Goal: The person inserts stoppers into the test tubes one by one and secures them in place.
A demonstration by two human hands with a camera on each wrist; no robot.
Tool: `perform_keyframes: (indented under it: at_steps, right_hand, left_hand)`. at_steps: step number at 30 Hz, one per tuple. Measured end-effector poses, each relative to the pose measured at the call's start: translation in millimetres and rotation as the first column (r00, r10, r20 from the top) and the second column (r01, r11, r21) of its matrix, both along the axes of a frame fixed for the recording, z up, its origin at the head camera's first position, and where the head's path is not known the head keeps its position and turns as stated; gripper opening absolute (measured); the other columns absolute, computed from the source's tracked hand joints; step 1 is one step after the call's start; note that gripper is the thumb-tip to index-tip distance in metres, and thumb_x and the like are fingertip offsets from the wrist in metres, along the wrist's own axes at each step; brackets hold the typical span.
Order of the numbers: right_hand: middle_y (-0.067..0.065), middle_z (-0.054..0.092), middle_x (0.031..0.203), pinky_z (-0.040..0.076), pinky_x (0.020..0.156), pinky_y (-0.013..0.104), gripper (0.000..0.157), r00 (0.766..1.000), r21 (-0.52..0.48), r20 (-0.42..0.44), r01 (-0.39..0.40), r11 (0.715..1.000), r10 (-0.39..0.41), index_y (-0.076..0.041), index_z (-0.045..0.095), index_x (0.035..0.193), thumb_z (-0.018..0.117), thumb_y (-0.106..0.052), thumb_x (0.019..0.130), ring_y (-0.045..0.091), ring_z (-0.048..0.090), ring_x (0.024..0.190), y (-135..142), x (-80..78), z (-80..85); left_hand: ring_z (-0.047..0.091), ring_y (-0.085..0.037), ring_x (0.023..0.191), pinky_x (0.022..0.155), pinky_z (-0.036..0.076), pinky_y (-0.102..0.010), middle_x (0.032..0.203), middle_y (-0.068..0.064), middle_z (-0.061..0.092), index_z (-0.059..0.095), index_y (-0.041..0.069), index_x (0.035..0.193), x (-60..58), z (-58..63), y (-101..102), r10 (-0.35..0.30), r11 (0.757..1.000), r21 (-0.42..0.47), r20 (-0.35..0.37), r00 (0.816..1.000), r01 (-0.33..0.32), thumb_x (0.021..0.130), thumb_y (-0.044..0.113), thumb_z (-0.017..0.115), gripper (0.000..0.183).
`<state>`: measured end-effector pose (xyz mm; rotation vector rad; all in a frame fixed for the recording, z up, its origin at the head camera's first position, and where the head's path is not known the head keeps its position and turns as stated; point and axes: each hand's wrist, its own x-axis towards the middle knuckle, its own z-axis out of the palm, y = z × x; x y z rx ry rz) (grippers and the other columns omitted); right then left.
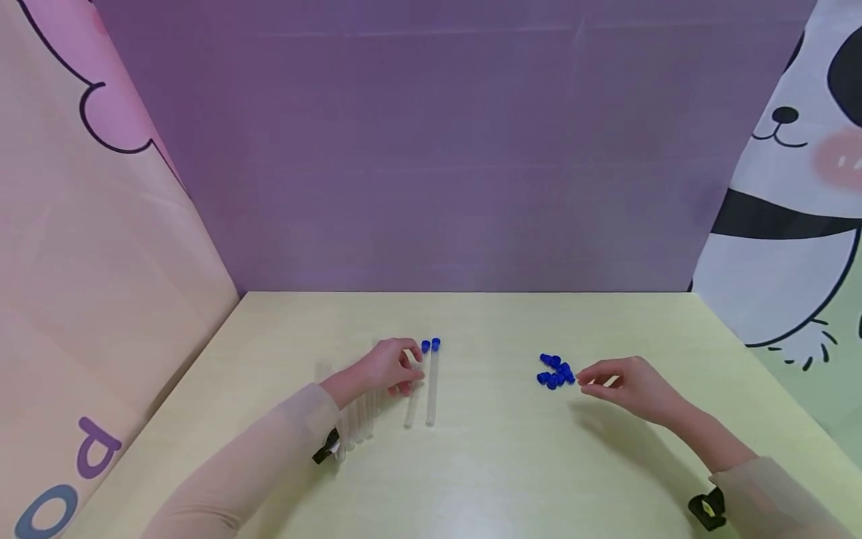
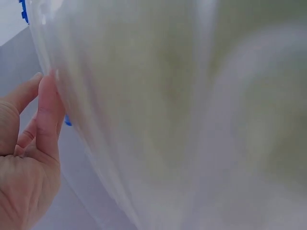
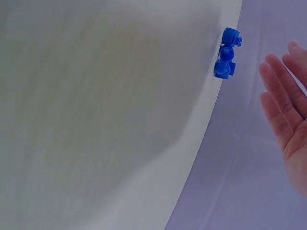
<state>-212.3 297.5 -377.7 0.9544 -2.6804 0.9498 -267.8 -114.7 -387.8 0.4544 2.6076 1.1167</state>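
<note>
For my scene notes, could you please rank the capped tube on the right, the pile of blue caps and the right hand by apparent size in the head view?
1. Right hand
2. Capped tube: longer but much thinner, so unsure against the hand
3. Pile of blue caps

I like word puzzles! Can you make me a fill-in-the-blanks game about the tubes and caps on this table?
1. The loose caps are coloured ____.
2. The pile of caps lies nearest the ____ hand.
3. The number of tubes already wearing caps is ____.
4. The left hand rests on clear ____.

Missing words: blue; right; two; tubes
</note>
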Motion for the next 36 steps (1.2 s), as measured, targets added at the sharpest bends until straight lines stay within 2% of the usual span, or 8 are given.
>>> perform_keyframes:
  at_steps: [13,20,27,36]
  right_hand:
    - [-0.001,0.072,0.089,0.054,0.064,0.027,0.015,0.998,0.020,0.043,-0.053,0.998,0.052,-0.003,0.073,0.098,0.076,-0.010,0.085,0.005,0.062,0.075,-17,-19.1,3.6]
    - [-0.002,0.072,0.092,0.053,0.067,0.027,0.017,0.996,0.058,0.083,-0.045,0.997,0.040,-0.005,0.074,0.099,0.076,-0.012,0.084,0.006,0.061,0.077,-23,-27.4,3.8]
    - [0.000,0.072,0.091,0.053,0.065,0.027,0.017,0.996,0.051,0.073,-0.057,0.997,0.054,-0.002,0.074,0.099,0.076,-0.010,0.084,0.006,0.061,0.075,-25,-33.2,3.8]
    - [0.003,0.072,0.093,0.049,0.059,0.025,0.020,0.995,0.075,0.096,-0.025,0.997,0.018,-0.001,0.073,0.101,0.076,-0.009,0.083,0.008,0.061,0.075,-28,-33.9,4.0]
  left_hand:
    - [0.068,-0.020,0.063,0.052,0.054,-0.033,0.080,-0.009,0.063,0.059,0.003,0.108,7.9,11.9,-19,-0.002,1.000,0.026,-0.021,1.000,0.003,0.088,0.011,0.073,0.026]
    - [0.069,-0.021,0.066,0.052,0.054,-0.033,0.084,-0.008,0.064,0.057,0.000,0.111,17.4,16.3,-32,-0.050,0.996,0.064,-0.064,0.997,0.054,0.088,0.008,0.072,0.028]
    - [0.069,-0.023,0.068,0.052,0.054,-0.037,0.086,-0.005,0.063,0.058,-0.002,0.112,27.3,21.0,-40,-0.083,0.990,0.103,-0.091,0.992,0.092,0.089,0.009,0.071,0.029]
    - [0.069,-0.027,0.070,0.052,0.054,-0.037,0.090,-0.006,0.064,0.058,-0.002,0.113,35.3,20.0,-55,-0.081,0.986,0.134,-0.112,0.990,0.096,0.089,0.010,0.072,0.030]
